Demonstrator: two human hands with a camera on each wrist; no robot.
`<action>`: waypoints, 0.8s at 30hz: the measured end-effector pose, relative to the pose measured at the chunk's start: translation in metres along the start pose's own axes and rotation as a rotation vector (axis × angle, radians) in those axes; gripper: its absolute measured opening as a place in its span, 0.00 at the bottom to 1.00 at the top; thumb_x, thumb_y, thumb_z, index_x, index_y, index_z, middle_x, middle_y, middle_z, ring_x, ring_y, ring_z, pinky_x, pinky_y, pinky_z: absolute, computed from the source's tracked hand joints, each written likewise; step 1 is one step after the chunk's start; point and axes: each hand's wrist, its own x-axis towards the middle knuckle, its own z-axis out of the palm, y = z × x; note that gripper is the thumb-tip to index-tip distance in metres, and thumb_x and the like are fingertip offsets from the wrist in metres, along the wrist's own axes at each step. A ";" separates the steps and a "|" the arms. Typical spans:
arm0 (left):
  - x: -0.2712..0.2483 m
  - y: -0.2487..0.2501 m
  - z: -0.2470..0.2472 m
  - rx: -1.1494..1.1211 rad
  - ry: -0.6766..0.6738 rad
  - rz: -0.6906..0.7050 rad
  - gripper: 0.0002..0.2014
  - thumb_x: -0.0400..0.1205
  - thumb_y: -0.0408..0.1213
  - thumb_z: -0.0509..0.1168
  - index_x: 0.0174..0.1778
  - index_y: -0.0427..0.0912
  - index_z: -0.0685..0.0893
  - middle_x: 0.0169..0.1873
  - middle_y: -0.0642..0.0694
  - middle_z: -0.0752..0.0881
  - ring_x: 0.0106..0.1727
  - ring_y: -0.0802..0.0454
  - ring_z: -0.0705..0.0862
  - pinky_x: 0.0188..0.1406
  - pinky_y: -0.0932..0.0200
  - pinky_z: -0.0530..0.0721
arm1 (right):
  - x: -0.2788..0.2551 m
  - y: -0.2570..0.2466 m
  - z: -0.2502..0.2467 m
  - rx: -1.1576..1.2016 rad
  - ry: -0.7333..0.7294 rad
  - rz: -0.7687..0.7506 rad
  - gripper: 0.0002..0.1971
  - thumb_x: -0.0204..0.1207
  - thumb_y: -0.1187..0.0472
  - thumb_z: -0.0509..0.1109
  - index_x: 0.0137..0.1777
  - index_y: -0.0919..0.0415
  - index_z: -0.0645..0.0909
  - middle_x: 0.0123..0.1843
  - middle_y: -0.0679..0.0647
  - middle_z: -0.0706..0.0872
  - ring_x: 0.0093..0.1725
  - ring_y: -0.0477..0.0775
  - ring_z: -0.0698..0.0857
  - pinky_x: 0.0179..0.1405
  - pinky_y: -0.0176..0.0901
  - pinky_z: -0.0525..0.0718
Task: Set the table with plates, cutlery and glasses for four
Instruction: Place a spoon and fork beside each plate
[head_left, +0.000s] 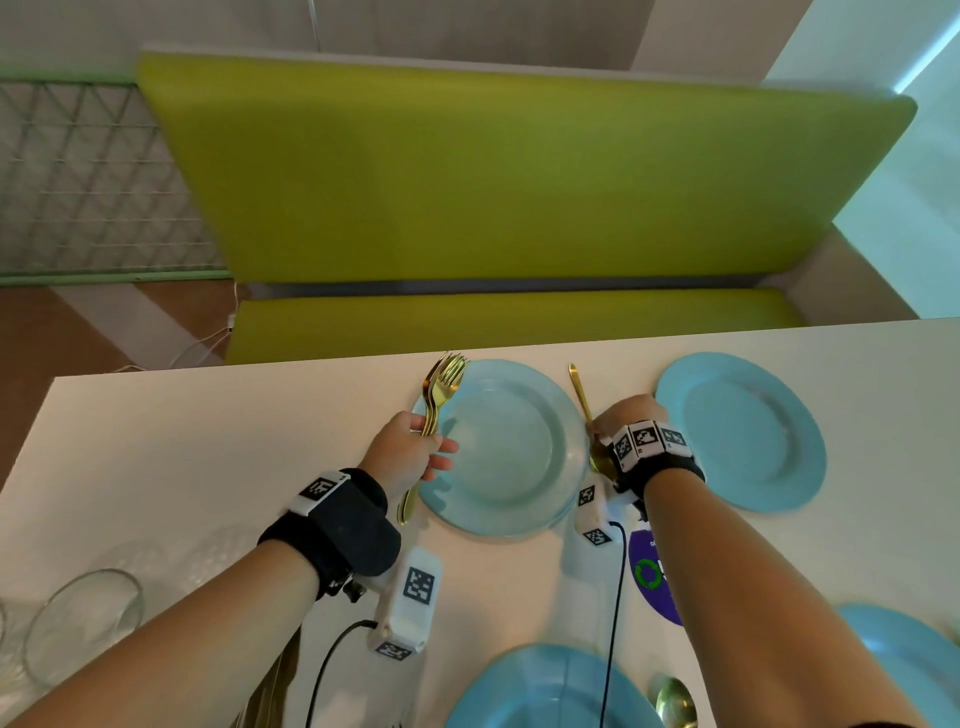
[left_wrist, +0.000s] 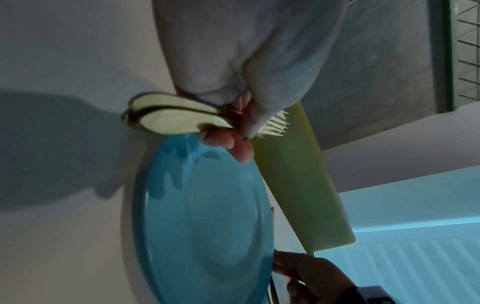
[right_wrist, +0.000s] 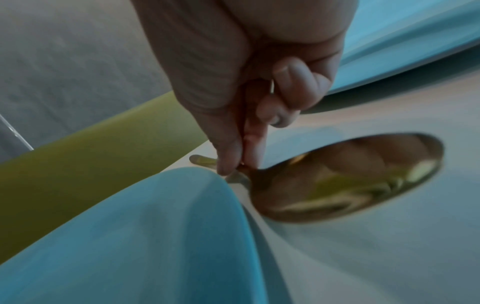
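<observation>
- Left hand, centre left of the frame: fingers curled round a bundle of gold forks at the left rim of a blue plate.
- Right hand: fingers pinching a gold spoon on the counter, between that plate and another blue plate to its right.

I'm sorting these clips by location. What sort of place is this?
Probably a cafe or canteen booth: a green padded bench faces a long white table being laid with blue plates and gold forks.
</observation>
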 end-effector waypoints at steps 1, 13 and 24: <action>0.000 -0.001 0.000 0.001 0.004 -0.001 0.07 0.85 0.29 0.56 0.58 0.38 0.72 0.41 0.46 0.86 0.32 0.54 0.81 0.28 0.65 0.77 | 0.002 0.000 -0.001 0.000 0.006 -0.004 0.10 0.72 0.57 0.74 0.42 0.65 0.83 0.56 0.61 0.88 0.50 0.58 0.85 0.53 0.45 0.85; -0.007 -0.001 0.001 -0.138 -0.026 -0.029 0.06 0.83 0.26 0.54 0.54 0.36 0.72 0.40 0.41 0.87 0.31 0.52 0.80 0.27 0.63 0.74 | -0.010 -0.007 -0.012 -0.200 0.079 -0.146 0.19 0.76 0.48 0.68 0.51 0.65 0.88 0.44 0.56 0.89 0.44 0.56 0.86 0.41 0.39 0.83; -0.024 0.001 0.002 -0.192 -0.170 -0.068 0.10 0.84 0.27 0.54 0.40 0.35 0.79 0.33 0.40 0.87 0.19 0.58 0.74 0.16 0.67 0.69 | -0.121 -0.054 0.031 -0.409 -0.013 -1.067 0.12 0.79 0.59 0.65 0.57 0.50 0.87 0.57 0.51 0.87 0.58 0.54 0.83 0.51 0.44 0.81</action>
